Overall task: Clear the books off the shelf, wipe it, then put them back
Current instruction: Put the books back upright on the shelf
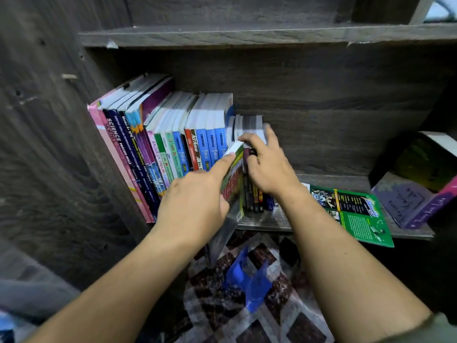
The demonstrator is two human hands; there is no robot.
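The books (173, 144) stand spine-out in a row on the shelf (333, 179), packed against its left side wall and leaning slightly left. Spines run pink, dark blue, purple, green, orange and light blue; page edges show white on top. At the row's right end stands a group of small paperbacks (249, 129) with dark spines.

The left hand (193, 204) has a green and red book (233, 179) in its grip, forefinger extended along the top edge, the book tilted partly out of the row. The right hand (267, 164) rests on the small paperbacks, fingers curled over their tops; how firm the grip is cannot be told.

A green magazine (356, 214) lies flat on the shelf to the right, its corner overhanging the front edge. Beyond it a purple book (405, 201) lies tilted, with a dark box (425, 159) just beside it.

The shelf unit is dark grey wood-grain board, matt and streaked, with another board (247, 35) above. Below the shelf, the floor carries a mat (272, 305) in a dark red and white checked pattern, with a blue plastic item (249, 280) lying on it.
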